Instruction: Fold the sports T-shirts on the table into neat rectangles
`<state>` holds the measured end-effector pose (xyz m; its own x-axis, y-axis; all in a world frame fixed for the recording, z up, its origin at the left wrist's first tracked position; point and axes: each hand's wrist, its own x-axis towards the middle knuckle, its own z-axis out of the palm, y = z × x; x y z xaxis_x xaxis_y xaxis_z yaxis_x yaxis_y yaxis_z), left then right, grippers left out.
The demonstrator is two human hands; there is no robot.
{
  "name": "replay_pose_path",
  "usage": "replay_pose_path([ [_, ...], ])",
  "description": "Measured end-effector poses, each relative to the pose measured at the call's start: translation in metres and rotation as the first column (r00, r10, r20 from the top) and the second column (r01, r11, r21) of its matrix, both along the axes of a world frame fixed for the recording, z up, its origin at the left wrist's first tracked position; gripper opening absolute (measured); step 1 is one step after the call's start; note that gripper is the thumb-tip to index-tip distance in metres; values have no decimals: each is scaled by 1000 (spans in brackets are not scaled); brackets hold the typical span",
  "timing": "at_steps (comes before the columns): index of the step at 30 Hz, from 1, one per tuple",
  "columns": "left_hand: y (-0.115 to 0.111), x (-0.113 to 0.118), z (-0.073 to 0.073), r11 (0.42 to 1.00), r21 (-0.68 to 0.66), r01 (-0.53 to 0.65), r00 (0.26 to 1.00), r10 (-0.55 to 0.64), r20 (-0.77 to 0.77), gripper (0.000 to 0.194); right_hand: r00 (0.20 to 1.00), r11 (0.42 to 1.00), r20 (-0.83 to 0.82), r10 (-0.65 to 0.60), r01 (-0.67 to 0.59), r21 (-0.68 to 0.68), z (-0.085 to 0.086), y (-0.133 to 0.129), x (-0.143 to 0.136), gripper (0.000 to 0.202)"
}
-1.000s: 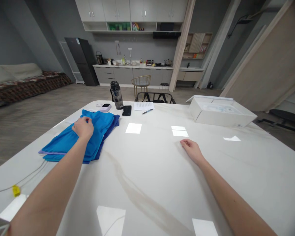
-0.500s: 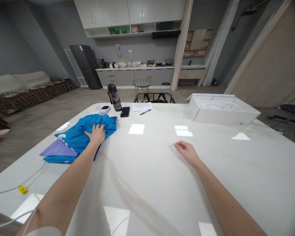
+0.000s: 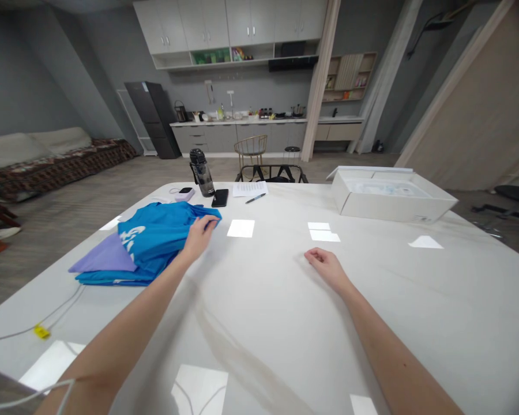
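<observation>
The left hand (image 3: 201, 233) shifted from lying spread on the blue cloth (image 3: 162, 229) to pinching its two-o'clock edge. At ten o'clock on the worktop (image 3: 259, 305), the cloth thus appeared partly drawn off its pile (image 3: 106, 279). The right hand (image 3: 325, 266), loosely curled, held nothing visible.

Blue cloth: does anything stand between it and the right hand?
Only the left hand, which grips the blue cloth at its right end. From there to the right hand, nothing visible stands on the table; the bright patch is just a reflection.
</observation>
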<state>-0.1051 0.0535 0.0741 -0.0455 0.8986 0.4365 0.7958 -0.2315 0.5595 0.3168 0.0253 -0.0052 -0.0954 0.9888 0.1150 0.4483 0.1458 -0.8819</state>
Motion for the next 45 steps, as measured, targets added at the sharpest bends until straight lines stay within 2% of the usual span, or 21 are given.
replay_pose_path([
  [2, -18, 45, 0, 972, -38, 232, 966, -225, 128, 33, 999, 1000, -31, -6, 5, -4, -1, 1, 1, 49],
  [3, -30, 67, -1, 925, -92, 369, 921, -351, 167, 32, 999, 1000, -48, -10, 10, -10, -1, 2, 2, 49],
  [6, -69, 127, -9, 696, -256, 671, 741, -623, 250, 29, 997, 999, -74, -10, 7, -38, 3, 3, 3, 50],
  [8, -98, 158, -14, 528, -334, 781, 621, -708, 336, 22, 998, 998, -59, 20, -23, -51, 8, 3, 3, 49],
  [10, -127, 180, -16, 394, -358, 847, 521, -753, 403, 19, 997, 995, -18, 72, -73, -61, 14, 2, 1, 47],
  [12, -150, 191, -16, 325, -364, 873, 464, -783, 415, 25, 989, 986, 30, 146, -143, -89, 21, -2, -4, 45],
  [13, -157, 193, -15, 325, -365, 872, 461, -796, 392, 28, 980, 978, 55, 189, -183, -104, 24, -4, -8, 44],
  [15, -161, 191, -15, 400, -361, 842, 514, -798, 315, 32, 959, 963, 112, 261, -250, -104, 28, -11, -19, 45],
  [18, -135, 172, -21, 647, -323, 691, 719, -661, 215, 35, 916, 946, 235, 325, -315, -82, 32, -22, -36, 45],
  [20, -102, 155, -29, 855, -281, 435, 899, -429, 85, 38, 869, 924, 313, 383, -359, -133, 38, -31, -46, 35],
  [21, -85, 146, -33, 932, -245, 268, 959, -282, -24, 41, 840, 906, 342, 422, -382, -180, 42, -36, -50, 29],
  [22, -69, 139, -38, 973, -204, 105, 984, -131, -117, 44, 808, 886, 365, 462, -403, -231, 47, -41, -53, 22],
  [24, -44, 133, -49, 965, -247, -88, 972, 29, -232, 60, 750, 836, 382, 540, -427, -344, 59, -51, -59, 14],
  [26, -29, 138, -60, 928, -349, -127, 955, 19, -297, 73, 705, 767, 356, 613, -425, -481, 70, -61, -63, 9],
  [28, -22, 153, -70, 915, -396, -78, 938, -66, -339, 78, 662, 673, 303, 686, -418, -610, 76, -67, -66, 7],
  [31, -18, 182, -78, 925, -374, 59, 904, -209, -374, 78, 576, 519, 223, 787, -421, -744, 79, -72, -69, 7],
  [34, -12, 208, -78, 903, -383, 197, 864, -344, -367, 75, 486, 392, 167, 858, -409, -824, 81, -76, -73, 11],
  [37, -4, 232, -73, 878, -404, 257, 855, -402, -330, 73, 423, 308, 117, 899, -417, -855, 88, -79, -73, 15],
  [39, -1, 249, -70, 894, -384, 230, 887, -355, -295, 72, 423, 275, 77, 903, -431, -859, 93, -78, -69, 17],
  [41, 1, 266, -68, 922, -348, 169, 934, -263, -243, 64, 466, 285, 49, 883, -450, -846, 97, -72, -59, 18],
  [45, 0, 284, -68, 948, -289, 130, 989, -144, -27, 14, 581, 403, 69, 811, -470, -785, 103, -50, -29, 33],
])
